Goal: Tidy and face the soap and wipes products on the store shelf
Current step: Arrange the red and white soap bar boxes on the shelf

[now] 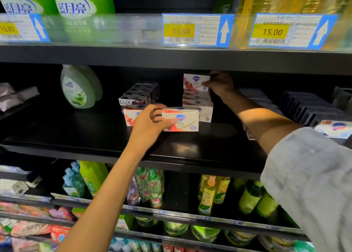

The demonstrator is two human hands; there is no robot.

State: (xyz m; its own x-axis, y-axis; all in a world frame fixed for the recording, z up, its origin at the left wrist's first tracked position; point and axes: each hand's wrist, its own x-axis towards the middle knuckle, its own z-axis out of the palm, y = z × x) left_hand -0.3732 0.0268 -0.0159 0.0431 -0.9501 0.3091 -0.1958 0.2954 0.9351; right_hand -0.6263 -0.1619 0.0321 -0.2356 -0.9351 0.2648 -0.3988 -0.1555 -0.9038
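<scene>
Two hands are mid-stacking on the black shelf: the left hand grips a white-and-red soap box near the front, the right hand pinches the stack's top box, so next the held box likely joins that stack, label outward.

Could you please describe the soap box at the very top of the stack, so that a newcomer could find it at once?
On the middle black shelf, right of the LUX boxes, stands a stack of white-and-red soap boxes. The top box stands upright, facing out, pinched by the right hand.
</scene>
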